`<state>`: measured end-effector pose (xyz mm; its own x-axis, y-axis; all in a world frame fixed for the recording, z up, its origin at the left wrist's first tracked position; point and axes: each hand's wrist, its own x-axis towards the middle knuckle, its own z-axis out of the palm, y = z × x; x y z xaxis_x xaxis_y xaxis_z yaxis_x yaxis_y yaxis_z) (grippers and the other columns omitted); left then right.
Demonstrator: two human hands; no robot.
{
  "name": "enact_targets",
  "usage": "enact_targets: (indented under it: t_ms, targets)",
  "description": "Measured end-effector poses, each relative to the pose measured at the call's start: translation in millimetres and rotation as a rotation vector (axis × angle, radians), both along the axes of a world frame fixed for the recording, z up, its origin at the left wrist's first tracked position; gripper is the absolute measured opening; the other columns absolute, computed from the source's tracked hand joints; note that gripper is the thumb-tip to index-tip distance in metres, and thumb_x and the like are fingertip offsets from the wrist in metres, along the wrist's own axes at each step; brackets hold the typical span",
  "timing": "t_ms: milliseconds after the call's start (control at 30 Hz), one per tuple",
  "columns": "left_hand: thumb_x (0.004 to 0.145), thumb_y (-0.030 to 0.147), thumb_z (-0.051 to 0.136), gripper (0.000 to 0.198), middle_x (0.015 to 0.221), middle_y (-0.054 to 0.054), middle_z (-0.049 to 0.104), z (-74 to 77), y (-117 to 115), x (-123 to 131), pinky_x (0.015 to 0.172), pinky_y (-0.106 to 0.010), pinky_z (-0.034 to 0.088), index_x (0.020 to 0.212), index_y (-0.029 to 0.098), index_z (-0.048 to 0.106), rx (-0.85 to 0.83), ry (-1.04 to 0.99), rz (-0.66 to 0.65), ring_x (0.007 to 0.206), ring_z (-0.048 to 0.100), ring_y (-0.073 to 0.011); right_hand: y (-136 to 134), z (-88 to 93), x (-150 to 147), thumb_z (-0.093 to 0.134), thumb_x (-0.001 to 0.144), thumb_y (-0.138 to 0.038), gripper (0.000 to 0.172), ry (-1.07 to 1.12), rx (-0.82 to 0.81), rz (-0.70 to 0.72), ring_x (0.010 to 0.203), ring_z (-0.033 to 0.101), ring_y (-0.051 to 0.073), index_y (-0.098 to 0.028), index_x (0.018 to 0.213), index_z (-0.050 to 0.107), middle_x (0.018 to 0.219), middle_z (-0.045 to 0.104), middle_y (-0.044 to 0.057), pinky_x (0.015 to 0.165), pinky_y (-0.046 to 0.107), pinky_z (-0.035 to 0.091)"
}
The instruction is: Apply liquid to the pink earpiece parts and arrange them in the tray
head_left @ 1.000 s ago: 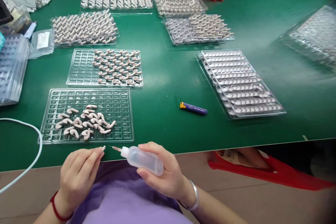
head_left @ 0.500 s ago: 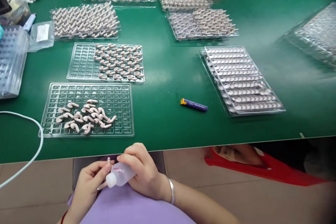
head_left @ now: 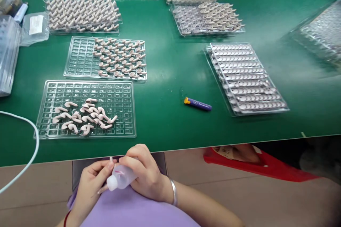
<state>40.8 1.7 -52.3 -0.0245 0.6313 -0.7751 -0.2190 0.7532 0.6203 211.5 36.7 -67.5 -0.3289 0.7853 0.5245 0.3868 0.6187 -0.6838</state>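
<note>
In front of the purple clothing, my left hand (head_left: 92, 181) is closed, pinching a small pale pink earbud shell (head_left: 111, 159) between thumb and fingertips. Only its stem tip shows clearly; fingers cover the rest. My right hand (head_left: 149, 175) is wrapped round a small translucent squeeze bottle (head_left: 124, 176), tilted with its white cap end toward the left hand. The bottle's tip is hard to make out. Just beyond both hands lies a clear plastic tray (head_left: 122, 92) with loose pink earbud shells (head_left: 86, 117) scattered on it.
On the green table (head_left: 165, 120) stand a half-filled tray (head_left: 80, 56) and a fuller tray (head_left: 82, 12) of shells. A purple lighter (head_left: 198, 104) lies mid-table, left of a stack of trays (head_left: 247, 78). A white cable (head_left: 36, 149) curves at the left. Below the edge hangs something red (head_left: 279, 170).
The view has shifted slightly, so the trays sit a little higher and the left-hand ones further left. Both hands keep their holds on the shell and the bottle.
</note>
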Motion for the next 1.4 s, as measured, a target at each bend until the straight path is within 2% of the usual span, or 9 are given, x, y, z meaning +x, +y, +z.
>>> enact_targets:
  t_ms: [400,567,667,767,867,967,1200,1300,1400]
  targets:
    - [0.047,0.059,0.086,0.048,0.064,-0.008,0.071,13.3,12.8,11.0,0.047,-0.019,0.042,0.068,0.017,0.079,0.034,0.097,0.069,0.054,0.054,-0.0123,2.0,6.5,0.8,0.052,0.090,-0.010,0.019,-0.055,0.009,0.008,0.068,0.052,0.017,-0.020,0.106,0.057,0.080,0.056,0.005,0.063,0.033,0.047]
    - [0.061,0.058,0.079,0.043,0.067,-0.007,0.072,13.8,11.9,4.2,0.047,-0.021,0.046,0.073,0.017,0.078,0.105,0.110,-0.053,0.054,0.059,-0.0147,3.6,7.8,1.8,0.053,0.092,-0.011,0.014,-0.057,0.001,0.027,0.070,0.052,0.017,-0.019,0.102,0.058,0.082,0.056,0.005,0.064,0.032,0.048]
    - [0.076,0.047,0.071,0.029,0.068,-0.005,0.073,22.7,12.3,-5.3,0.050,-0.022,0.050,0.075,0.019,0.077,0.363,0.252,-0.277,0.055,0.064,-0.0158,8.1,11.9,8.6,0.058,0.093,-0.019,0.014,0.046,-0.124,0.083,0.076,0.055,0.017,-0.019,0.107,0.057,0.090,0.057,0.006,0.065,0.030,0.051]
    - [0.082,0.027,0.069,0.008,0.074,-0.001,0.074,39.3,23.3,-13.0,0.061,-0.019,0.054,0.082,0.022,0.076,0.825,0.531,-0.457,0.064,0.068,-0.0132,17.2,17.1,20.8,0.070,0.086,-0.038,0.031,0.225,-0.251,0.062,0.078,0.056,0.018,-0.022,0.108,0.055,0.089,0.057,0.005,0.064,0.028,0.051]
    - [0.083,0.017,0.069,0.010,0.081,0.000,0.073,57.1,56.5,-18.0,0.066,-0.017,0.053,0.090,0.022,0.073,1.188,0.765,-0.517,0.070,0.067,-0.0102,27.8,18.1,31.9,0.075,0.080,-0.047,0.038,0.351,-0.271,-0.078,0.075,0.054,0.018,-0.023,0.103,0.056,0.086,0.056,0.002,0.066,0.031,0.049]
    - [0.083,0.020,0.069,0.006,0.083,0.000,0.072,68.7,115.0,-26.7,0.070,-0.020,0.052,0.086,0.021,0.074,1.376,1.035,-0.471,0.074,0.066,-0.0114,35.0,13.8,36.8,0.077,0.079,-0.045,0.036,0.436,-0.317,-0.170,0.072,0.054,0.016,-0.024,0.100,0.057,0.086,0.054,0.001,0.065,0.031,0.047]
    - [0.080,0.031,0.064,0.015,0.081,-0.001,0.072,58.2,264.4,-67.7,0.075,-0.028,0.051,0.079,0.023,0.075,1.236,1.186,-0.479,0.079,0.066,-0.0177,37.9,5.4,35.7,0.080,0.077,-0.043,0.036,0.545,-0.401,-0.192,0.071,0.053,0.015,-0.025,0.097,0.057,0.086,0.053,0.000,0.061,0.028,0.046]
    - [0.077,0.034,0.062,0.016,0.081,-0.002,0.073,50.3,296.2,-77.2,0.076,-0.029,0.051,0.076,0.024,0.075,1.169,1.155,-0.566,0.080,0.066,-0.0192,38.5,5.7,36.1,0.078,0.077,-0.046,0.037,0.552,-0.410,-0.193,0.070,0.053,0.015,-0.025,0.098,0.056,0.085,0.053,0.000,0.059,0.028,0.045]
    - [0.075,0.035,0.061,0.015,0.081,-0.001,0.073,47.7,308.6,-78.6,0.076,-0.030,0.051,0.072,0.026,0.074,1.165,1.136,-0.626,0.080,0.067,-0.0201,39.5,6.2,36.4,0.078,0.077,-0.048,0.038,0.552,-0.410,-0.187,0.069,0.053,0.015,-0.024,0.098,0.057,0.086,0.053,0.000,0.058,0.028,0.045]
